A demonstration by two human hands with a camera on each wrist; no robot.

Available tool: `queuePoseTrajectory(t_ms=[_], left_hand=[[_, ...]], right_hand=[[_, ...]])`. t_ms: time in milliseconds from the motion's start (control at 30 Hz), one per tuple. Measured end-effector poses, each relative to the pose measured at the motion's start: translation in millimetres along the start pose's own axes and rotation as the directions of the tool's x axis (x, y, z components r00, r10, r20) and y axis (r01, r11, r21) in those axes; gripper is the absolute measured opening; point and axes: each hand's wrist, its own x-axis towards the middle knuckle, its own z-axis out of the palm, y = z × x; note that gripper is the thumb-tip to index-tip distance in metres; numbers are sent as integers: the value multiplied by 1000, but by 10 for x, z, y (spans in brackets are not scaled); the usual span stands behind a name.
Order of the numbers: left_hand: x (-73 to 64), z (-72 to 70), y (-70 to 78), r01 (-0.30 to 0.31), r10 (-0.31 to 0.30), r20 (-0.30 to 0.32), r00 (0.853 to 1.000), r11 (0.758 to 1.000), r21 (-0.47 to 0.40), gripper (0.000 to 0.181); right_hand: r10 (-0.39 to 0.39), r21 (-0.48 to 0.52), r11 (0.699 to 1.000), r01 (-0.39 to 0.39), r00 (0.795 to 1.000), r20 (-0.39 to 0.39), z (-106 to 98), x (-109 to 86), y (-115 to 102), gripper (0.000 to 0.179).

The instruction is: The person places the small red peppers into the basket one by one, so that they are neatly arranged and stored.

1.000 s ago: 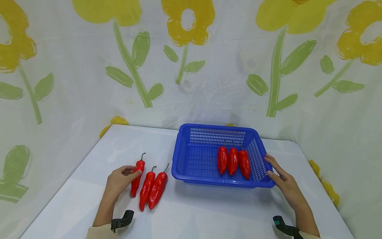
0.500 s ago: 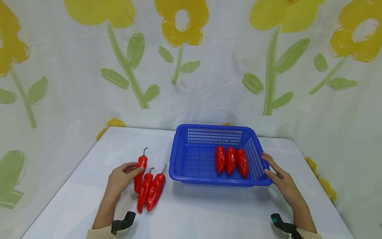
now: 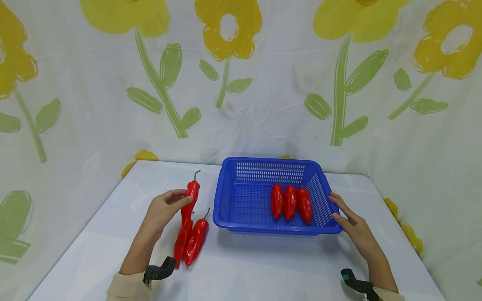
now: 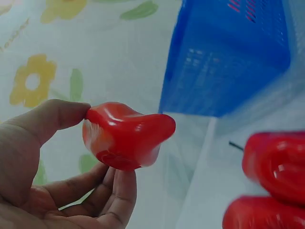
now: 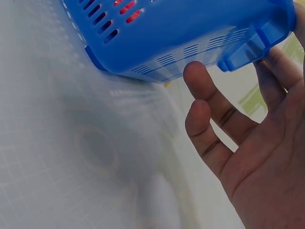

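My left hand (image 3: 165,209) pinches a red chili pepper (image 3: 191,193) between thumb and fingers, raised off the table with its stem upward. The left wrist view shows this chili pepper (image 4: 126,133) end-on, thumb on one side and fingertips on the other. Two more red chili peppers (image 3: 197,242) lie side by side just below that hand. The blue plastic basket (image 3: 271,229) holds three red chili peppers (image 3: 290,202) in its right half. At the basket's right end, my right hand (image 3: 357,232) grips the rim; its lower fingers (image 5: 200,119) are extended beneath the rim.
The white table (image 3: 241,271) reaches forward to a hanging white cloth (image 3: 263,125) printed with yellow flowers. The basket stands near the table's back edge. Bare tabletop lies between the two loose chili peppers and the right forearm.
My left hand has lifted its chili pepper off the table and carried it forward and right, toward the basket. The right hand stays on the rim. The head view has shifted slightly.
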Motion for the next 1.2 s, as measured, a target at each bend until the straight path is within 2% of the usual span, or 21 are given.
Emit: queuePoseTrajectory(t_ms=[300,700,1067,1200], left_hand=[[138,204,232,-44,46,75,996,999,-31,61],[250,409,479,-27,42,153,987,994,-102,63],[370,625,670,-55,87,234,968,989,-139,55],[418,697,741,-47,80,255,964,990,-133,55]], right_hand=[[-16,4,1000,16,1000,7,16,19,4,52],[-5,-12,1000,5,1000,8,2,44,-20,53],[19,-21,1000,-19,1000,-5,5,7,-20,54],[15,-17,1000,-15,1000,-4,6,-2,-24,54]])
